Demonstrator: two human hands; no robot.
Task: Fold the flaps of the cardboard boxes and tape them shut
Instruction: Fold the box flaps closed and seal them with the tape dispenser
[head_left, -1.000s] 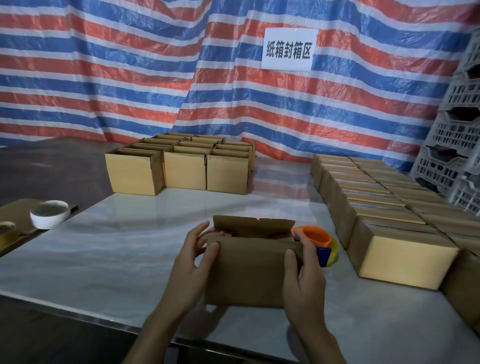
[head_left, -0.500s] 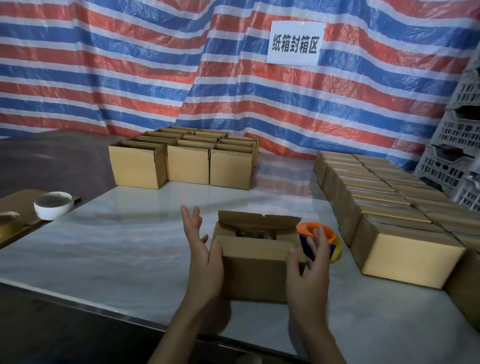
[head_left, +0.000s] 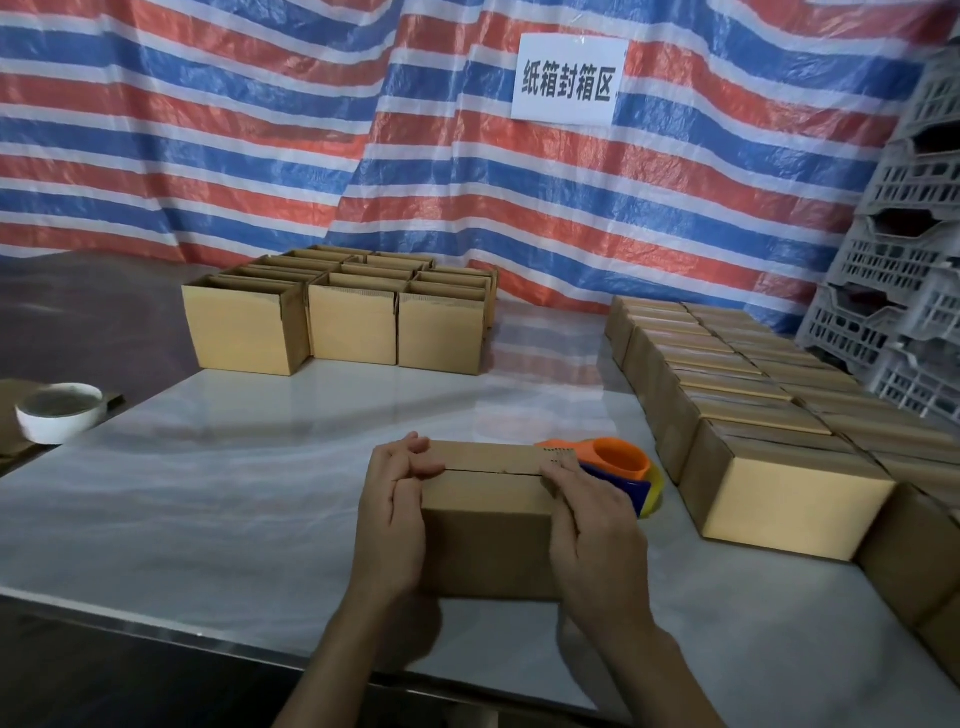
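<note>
A small cardboard box (head_left: 488, 530) stands on the white table (head_left: 234, 499) in front of me, its two top flaps folded down and meeting in a seam. My left hand (head_left: 397, 514) lies against the box's left end, fingers laid over the top flaps. My right hand (head_left: 589, 525) covers the right end, its fingers pressing the flaps down. An orange and blue tape dispenser (head_left: 621, 470) with a yellow roll sits just behind my right hand, partly hidden by it.
A cluster of open boxes (head_left: 343, 317) stands at the back left. Rows of closed boxes (head_left: 753, 415) fill the right side. A white tape roll (head_left: 60, 410) lies on cardboard at the left. Grey plastic crates (head_left: 898, 260) are stacked at the right, before a striped tarp.
The box's top flaps, upright a second ago, now lie flat. Both hands moved from the box's sides onto its top, pressing the flaps down.
</note>
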